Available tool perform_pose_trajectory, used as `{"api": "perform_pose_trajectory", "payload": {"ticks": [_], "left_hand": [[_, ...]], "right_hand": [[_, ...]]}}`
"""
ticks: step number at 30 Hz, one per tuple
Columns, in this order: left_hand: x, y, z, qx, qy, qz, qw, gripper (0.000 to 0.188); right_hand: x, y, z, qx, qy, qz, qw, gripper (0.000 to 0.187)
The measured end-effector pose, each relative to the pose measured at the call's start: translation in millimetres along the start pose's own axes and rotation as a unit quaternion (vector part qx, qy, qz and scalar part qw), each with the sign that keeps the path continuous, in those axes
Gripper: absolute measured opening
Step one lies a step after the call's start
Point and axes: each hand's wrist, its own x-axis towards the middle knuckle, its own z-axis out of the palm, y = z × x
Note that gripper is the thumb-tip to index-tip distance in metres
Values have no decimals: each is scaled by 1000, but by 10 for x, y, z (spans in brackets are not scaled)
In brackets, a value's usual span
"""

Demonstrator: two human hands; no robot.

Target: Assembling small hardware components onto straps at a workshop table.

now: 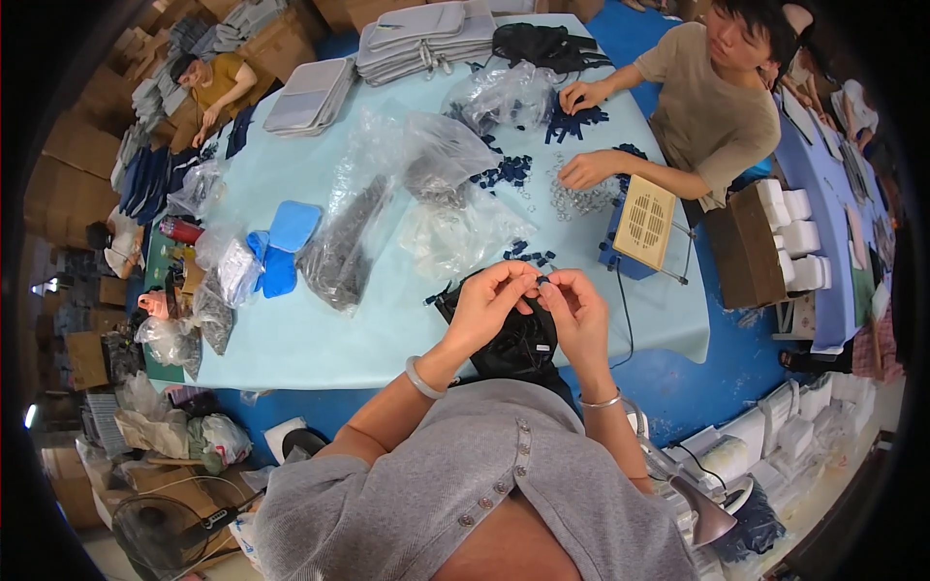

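Note:
My left hand and my right hand meet fingertip to fingertip above the near edge of the table. Pinched between them is a small dark piece, mostly covered by the fingers; it resembles the dark blue fabric tabs lying just beyond. Under my hands a black fabric bag hangs over the table edge toward my lap. Past the tabs lie a heap of small metal rings and a further pile of dark blue tabs.
Clear plastic bags, one with dark contents, lie mid-table. A blue box-shaped device with a beige grille stands at right, its cord trailing down. Across from it, a co-worker handles dark blue strips. Grey folded cases are stacked at the back.

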Motion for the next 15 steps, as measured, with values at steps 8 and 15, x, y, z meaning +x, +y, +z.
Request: {"api": "perform_pose_trajectory", "payload": {"ticks": [8,15], "left_hand": [[67,9,-2,291,-17,144,946,12],[97,-330,172,-1,-11,10,1000,9]], "right_hand": [[-5,-17,-141,-142,-5,-30,989,7],[-88,175,-142,87,46,43,994,9]]}}
